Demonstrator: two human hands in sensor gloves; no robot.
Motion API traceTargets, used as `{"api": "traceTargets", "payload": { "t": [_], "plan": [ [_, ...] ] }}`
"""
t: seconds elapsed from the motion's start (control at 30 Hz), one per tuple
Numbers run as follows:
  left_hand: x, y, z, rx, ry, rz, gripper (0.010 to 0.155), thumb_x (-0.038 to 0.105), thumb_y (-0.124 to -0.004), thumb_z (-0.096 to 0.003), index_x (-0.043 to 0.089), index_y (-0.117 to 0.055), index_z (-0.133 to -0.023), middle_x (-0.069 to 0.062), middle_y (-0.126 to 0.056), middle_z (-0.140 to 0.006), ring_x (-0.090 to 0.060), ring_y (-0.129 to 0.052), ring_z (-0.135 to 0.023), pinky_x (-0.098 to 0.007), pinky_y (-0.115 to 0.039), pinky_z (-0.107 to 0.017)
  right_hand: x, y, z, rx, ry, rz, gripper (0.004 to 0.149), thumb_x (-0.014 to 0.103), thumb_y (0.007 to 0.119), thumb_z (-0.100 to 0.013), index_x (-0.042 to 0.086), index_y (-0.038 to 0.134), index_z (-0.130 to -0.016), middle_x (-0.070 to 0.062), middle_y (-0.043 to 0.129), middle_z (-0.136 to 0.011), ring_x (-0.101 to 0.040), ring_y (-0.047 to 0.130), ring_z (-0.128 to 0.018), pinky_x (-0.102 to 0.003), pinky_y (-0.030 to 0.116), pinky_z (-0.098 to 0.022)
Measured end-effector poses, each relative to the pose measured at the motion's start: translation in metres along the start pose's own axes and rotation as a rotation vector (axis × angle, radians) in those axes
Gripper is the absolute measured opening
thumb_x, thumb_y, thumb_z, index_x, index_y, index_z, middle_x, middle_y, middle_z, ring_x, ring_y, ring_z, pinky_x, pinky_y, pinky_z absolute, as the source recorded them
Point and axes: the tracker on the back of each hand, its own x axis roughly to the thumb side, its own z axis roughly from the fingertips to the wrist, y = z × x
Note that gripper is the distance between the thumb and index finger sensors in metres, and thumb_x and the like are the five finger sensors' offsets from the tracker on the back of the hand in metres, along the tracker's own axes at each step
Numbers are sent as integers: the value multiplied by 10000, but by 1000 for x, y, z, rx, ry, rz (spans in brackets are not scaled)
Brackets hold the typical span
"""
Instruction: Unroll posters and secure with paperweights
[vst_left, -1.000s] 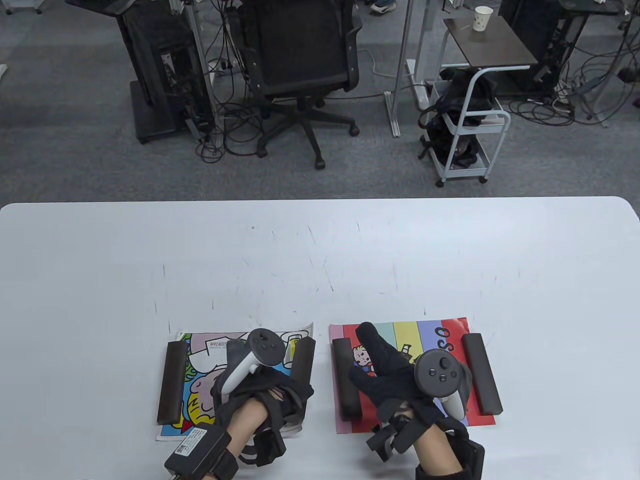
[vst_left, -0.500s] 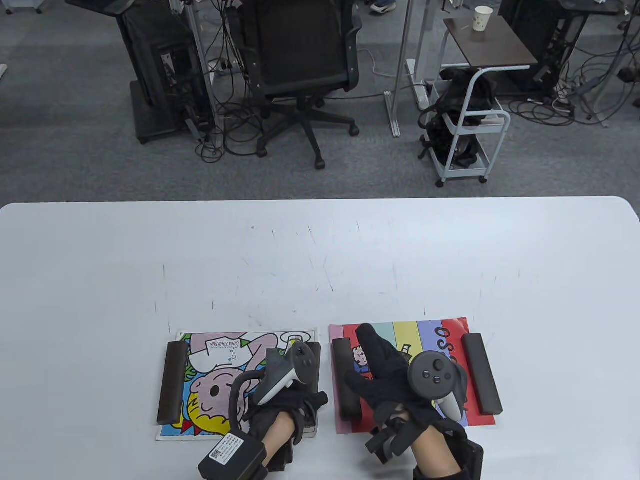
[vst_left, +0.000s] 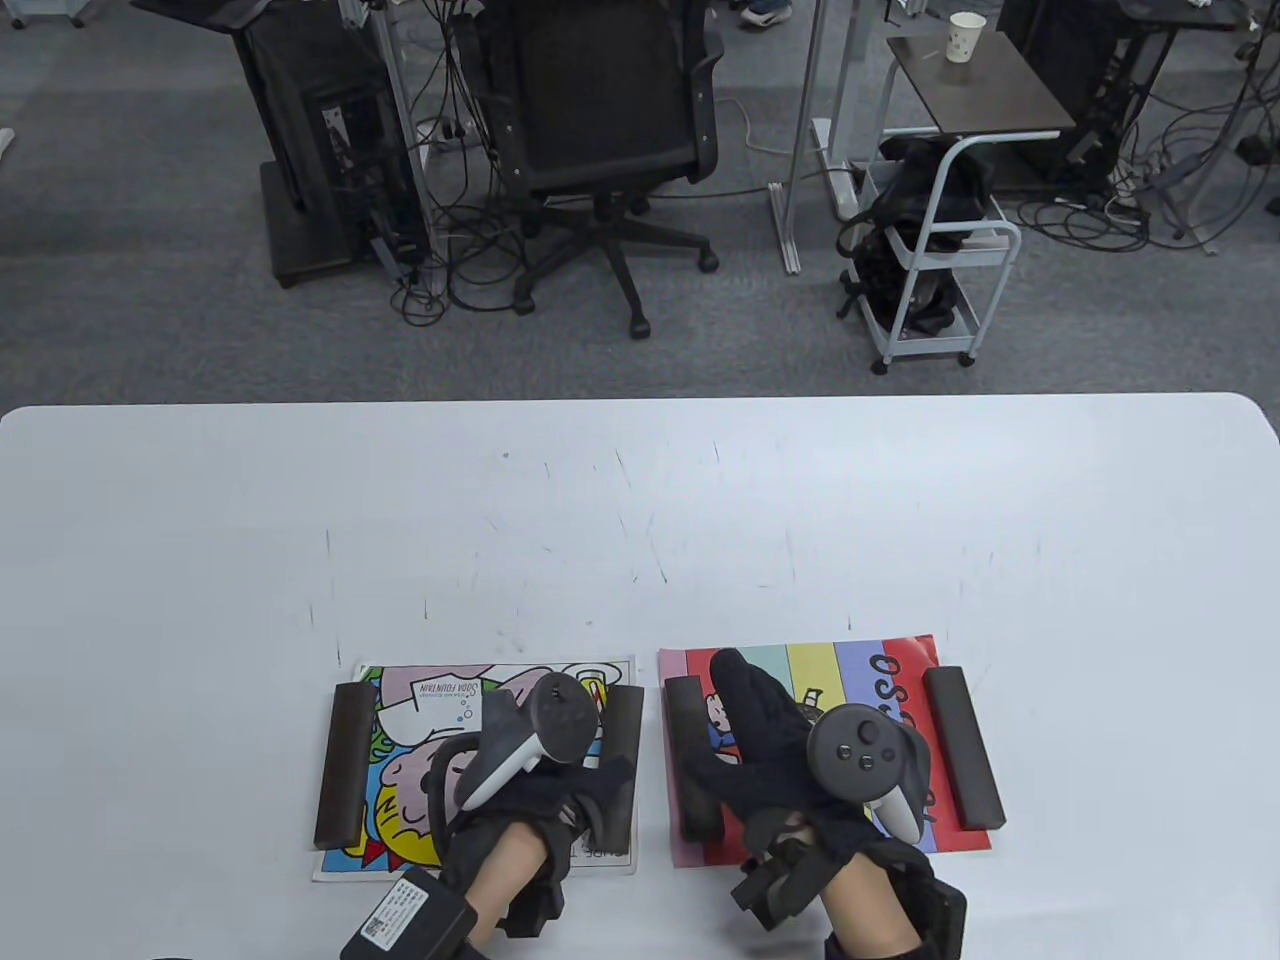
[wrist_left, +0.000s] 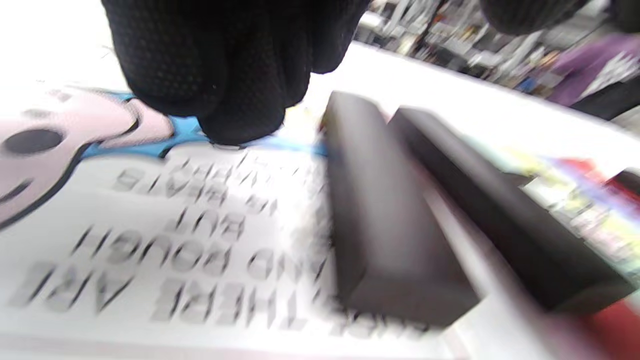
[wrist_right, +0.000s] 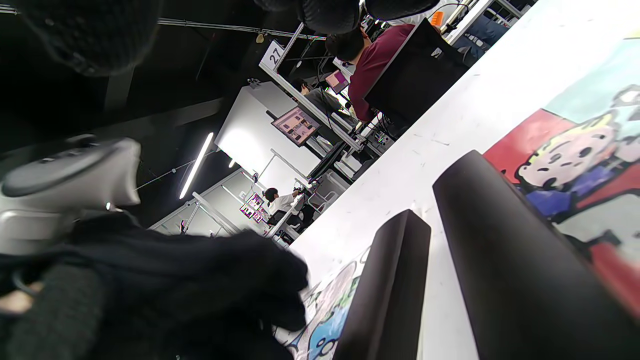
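Two posters lie unrolled near the table's front edge. The comic poster on the left has a dark bar paperweight on its left edge and one on its right edge. My left hand rests on it, fingertips pressing the paper beside the right bar, and holds nothing. The striped poster carries bars on its left and right edges. My right hand lies flat on it, fingers stretched out, next to the left bar.
The white table stretches far beyond the posters. Past its far edge are an office chair, a wheeled cart and cables on the floor.
The comic poster's curled far right corner now lies flat and its right bar sits straight along the edge. My left hand swung right, then came back over the poster. The right hand barely shifted.
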Motion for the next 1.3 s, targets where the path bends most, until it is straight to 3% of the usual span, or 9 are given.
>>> {"api": "traceTargets", "payload": {
  "t": [0.2,0.33,0.57,1.3],
  "plan": [
    [-17,18,16,217,-251,222,806,629,-651,-428,142,-510,-1054,-194,-585,-1055,-409,-748,-947,-513,-744,-627,0,0,0,8,14,9,912,623,763,-393,151,333,-1045,-165,415,-1128,-487,395,-1007,-656,388,-701],
    [-30,15,18,267,-361,325,827,657,-635,-428,159,-482,-1070,-194,-529,-1088,-437,-668,-991,-544,-707,-655,-1,1,0,12,25,15,912,623,762,-394,150,334,-1045,-165,416,-1128,-487,395,-1007,-658,387,-700],
    [-48,4,20,287,-382,445,842,675,-630,-421,156,-489,-1068,-201,-526,-1089,-455,-650,-994,-563,-687,-660,-2,1,-1,19,40,16,912,621,764,-392,148,336,-1045,-167,419,-1127,-488,394,-1006,-658,386,-700],
    [-60,-9,19,260,-334,434,849,671,-634,-421,146,-479,-1070,-213,-502,-1092,-467,-628,-996,-582,-659,-664,-1,3,-1,42,64,37,904,618,757,-397,146,337,-1044,-168,420,-1125,-491,389,-1004,-660,388,-697]
  ]
}}
